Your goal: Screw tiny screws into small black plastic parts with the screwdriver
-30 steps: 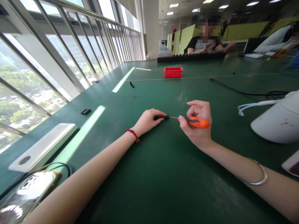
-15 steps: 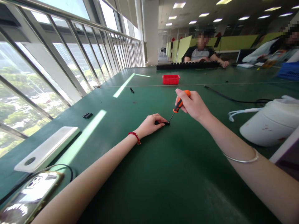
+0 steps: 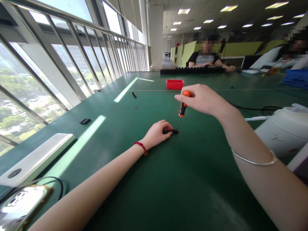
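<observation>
My left hand (image 3: 158, 133), closed, pinches a small black part (image 3: 174, 131) against the green tabletop (image 3: 154, 179); its exact kind is too small to tell. In my right hand (image 3: 202, 98) is an orange and black screwdriver (image 3: 183, 109), gripped round the upper handle. The screwdriver stands nearly upright, its thin shaft running down to the free end of the black part. Whether the tip sits in a screw cannot be made out. Two other small black pieces lie apart on the left, a nearer one (image 3: 85, 121) and a farther one (image 3: 134, 95).
Beyond my hands stands a red bin (image 3: 175, 84). At left lie a white power bank (image 3: 36, 160) and a phone (image 3: 24, 205) with a cable. A white container (image 3: 286, 128) is at right. Across the table sit two people, one behind a long black strip (image 3: 192, 71).
My right hand has rolled over the handle, and the screwdriver has gone from slanted to nearly upright. My left hand still holds the black part. The view has shifted slightly.
</observation>
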Demonstrator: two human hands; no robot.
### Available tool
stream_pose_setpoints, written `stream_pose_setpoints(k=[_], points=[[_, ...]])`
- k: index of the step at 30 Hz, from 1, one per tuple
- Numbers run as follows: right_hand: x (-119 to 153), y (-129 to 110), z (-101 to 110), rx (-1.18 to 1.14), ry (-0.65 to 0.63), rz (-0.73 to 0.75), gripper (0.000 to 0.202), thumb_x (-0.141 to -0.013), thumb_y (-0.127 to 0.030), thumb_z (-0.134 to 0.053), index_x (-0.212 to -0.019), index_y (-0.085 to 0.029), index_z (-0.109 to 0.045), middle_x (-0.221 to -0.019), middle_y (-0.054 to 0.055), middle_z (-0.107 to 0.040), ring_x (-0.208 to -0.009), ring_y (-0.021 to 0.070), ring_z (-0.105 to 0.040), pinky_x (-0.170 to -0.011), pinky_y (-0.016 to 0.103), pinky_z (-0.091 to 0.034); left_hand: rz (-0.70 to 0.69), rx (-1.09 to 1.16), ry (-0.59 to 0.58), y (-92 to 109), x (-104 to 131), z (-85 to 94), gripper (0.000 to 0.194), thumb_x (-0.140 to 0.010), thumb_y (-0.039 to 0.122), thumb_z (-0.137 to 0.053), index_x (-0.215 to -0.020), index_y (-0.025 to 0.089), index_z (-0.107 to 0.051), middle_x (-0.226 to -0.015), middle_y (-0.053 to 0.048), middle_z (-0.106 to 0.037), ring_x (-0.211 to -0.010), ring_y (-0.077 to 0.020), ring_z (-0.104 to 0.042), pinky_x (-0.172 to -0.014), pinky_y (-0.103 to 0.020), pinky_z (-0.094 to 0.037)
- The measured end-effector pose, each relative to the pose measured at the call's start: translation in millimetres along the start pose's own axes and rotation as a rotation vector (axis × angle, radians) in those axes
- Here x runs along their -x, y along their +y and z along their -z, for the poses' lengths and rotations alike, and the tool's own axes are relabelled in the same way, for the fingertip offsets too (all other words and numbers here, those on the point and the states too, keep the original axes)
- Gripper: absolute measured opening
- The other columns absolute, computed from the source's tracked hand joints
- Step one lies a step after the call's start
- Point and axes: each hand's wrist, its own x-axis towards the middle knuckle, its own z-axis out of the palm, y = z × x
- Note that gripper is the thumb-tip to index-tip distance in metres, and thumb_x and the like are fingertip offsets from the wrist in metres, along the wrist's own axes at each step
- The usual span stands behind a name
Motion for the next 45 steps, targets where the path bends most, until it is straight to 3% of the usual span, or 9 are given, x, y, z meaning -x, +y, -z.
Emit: stream_pose_setpoints(k=[7, 13, 18, 20, 25, 30, 35, 41, 45], points=[[0.7, 0.1, 6.4, -0.028, -0.052, 0.036, 0.017, -0.077, -0.036, -0.056, -0.078, -0.020, -0.061, -0.073, 0.002, -0.058, -0.061, 0.0131, -0.046, -0.057, 0.029, -0.030, 0.008, 0.012, 0.001, -1.9, -2.1, 1.5, 0.012, -0.079, 0.025, -0.061, -0.085, 0.015, -0.066, -0.087, -0.004, -0.060, -0.077, -0.0150, -0.058, -0.070, -0.027, -0.049], [4.8, -0.2, 14.5, -0.008, -0.074, -0.018, 0.042, -0.086, -0.055, -0.044, -0.072, -0.020, -0.063, -0.065, 0.003, -0.053, -0.058, 0.0140, -0.045, -0.058, 0.032, -0.031, 0.025, 0.021, -0.007, -1.2, -1.7, 2.6, 0.012, -0.079, 0.025, -0.061, -0.085, 0.016, -0.066, -0.087, -0.004, -0.060, -0.077, -0.0149, -0.058, -0.070, -0.027, -0.048], [4.7, -3.2, 13.5, -0.001, -0.078, 0.012, 0.023, -0.081, -0.042, -0.054, -0.085, -0.021, -0.063, -0.075, 0.003, -0.059, -0.065, 0.0157, -0.049, -0.060, 0.030, -0.033, 0.033, 0.027, -0.018, -1.0, -2.0, 2.8, 0.013, -0.080, 0.026, -0.061, -0.085, 0.016, -0.066, -0.087, -0.004, -0.060, -0.078, -0.0150, -0.057, -0.070, -0.027, -0.048], [5.7, -4.5, 13.1, 0.010, -0.112, -0.016, 0.026, -0.081, -0.045, -0.053, -0.089, -0.022, -0.062, -0.077, 0.003, -0.060, -0.064, 0.0152, -0.049, -0.059, 0.030, -0.033, 0.032, 0.028, -0.018, -1.2, -2.0, 2.4, 0.013, -0.080, 0.026, -0.061, -0.085, 0.016, -0.066, -0.087, -0.004, -0.060, -0.077, -0.0149, -0.057, -0.070, -0.027, -0.047], [8.4, -7.1, 11.1, 0.048, -0.054, -0.025, 0.042, -0.089, -0.053, -0.036, -0.078, -0.021, -0.060, -0.071, 0.004, -0.058, -0.063, 0.0161, -0.048, -0.060, 0.031, -0.032, 0.035, 0.031, -0.023, -1.8, -2.2, 2.0, 0.014, -0.080, 0.027, -0.060, -0.086, 0.016, -0.066, -0.087, -0.003, -0.060, -0.077, -0.0149, -0.057, -0.071, -0.027, -0.048], [7.3, -7.7, 9.1, 0.029, -0.043, -0.017, 0.022, -0.082, -0.042, -0.051, -0.083, -0.022, -0.060, -0.074, 0.003, -0.059, -0.062, 0.0158, -0.048, -0.058, 0.030, -0.032, 0.029, 0.032, -0.019, -2.3, -2.8, 2.5, 0.014, -0.079, 0.027, -0.060, -0.086, 0.016, -0.066, -0.088, -0.004, -0.060, -0.077, -0.0149, -0.057, -0.071, -0.028, -0.049], [7.0, -6.4, 9.7, 0.027, -0.052, -0.032, 0.038, -0.085, -0.052, -0.043, -0.069, -0.021, -0.057, -0.056, 0.002, -0.049, -0.055, 0.0150, -0.044, -0.055, 0.031, -0.030, 0.032, 0.026, -0.018, -2.2, -2.6, 2.2, 0.013, -0.079, 0.026, -0.060, -0.085, 0.016, -0.066, -0.087, -0.004, -0.060, -0.077, -0.0150, -0.057, -0.071, -0.028, -0.049], [5.4, -2.3, 9.1, 0.039, -0.036, -0.010, 0.020, -0.079, -0.040, -0.052, -0.082, -0.022, -0.061, -0.074, 0.003, -0.059, -0.060, 0.0155, -0.048, -0.057, 0.030, -0.032, 0.026, 0.032, -0.020, -2.6, -2.4, 1.5, 0.014, -0.079, 0.027, -0.060, -0.085, 0.016, -0.066, -0.087, -0.004, -0.059, -0.077, -0.0150, -0.057, -0.070, -0.028, -0.048], [6.6, -3.8, 10.8, 0.052, -0.101, -0.050, 0.028, -0.081, -0.048, -0.050, -0.081, -0.022, -0.060, -0.067, 0.003, -0.056, -0.058, 0.0152, -0.047, -0.056, 0.031, -0.030, 0.031, 0.033, -0.019, -1.8, -2.4, 2.0, 0.014, -0.080, 0.026, -0.060, -0.085, 0.015, -0.066, -0.087, -0.004, -0.059, -0.077, -0.0147, -0.057, -0.070, -0.027, -0.048]])
